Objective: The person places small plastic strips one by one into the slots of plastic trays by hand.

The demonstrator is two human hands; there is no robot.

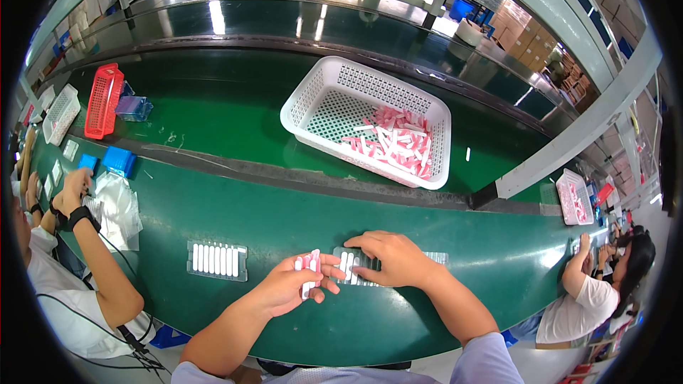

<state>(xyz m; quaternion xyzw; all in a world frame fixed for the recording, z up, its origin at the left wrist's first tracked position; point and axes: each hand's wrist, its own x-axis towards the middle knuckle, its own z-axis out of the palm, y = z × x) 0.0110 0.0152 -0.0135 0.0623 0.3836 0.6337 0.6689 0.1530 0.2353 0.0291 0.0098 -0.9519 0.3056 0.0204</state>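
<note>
My left hand [295, 281], palm turned up, has its fingers curled round several small pink-and-white sticks [313, 262]. Just right of it, my right hand [390, 257] is bent over a clear plastic tray [340, 250] that holds upright white sticks [346, 264] in a row. Its index finger and thumb lie at opposite ends of a stick there; the palm hides much of the tray. Another clear tray [437, 258] edge shows beyond my right wrist. A filled clear tray [242, 264], with a row of white sticks, lies left of my left hand.
Ahead, a white perforated basket [302, 124] holds a heap of pink and white sticks; one loose stick [468, 154] lies right of it. A red basket [104, 99] stands far left, near plastic bags [117, 210]. A slanted metal post [562, 146] rises at right. Co-workers sit on both sides.
</note>
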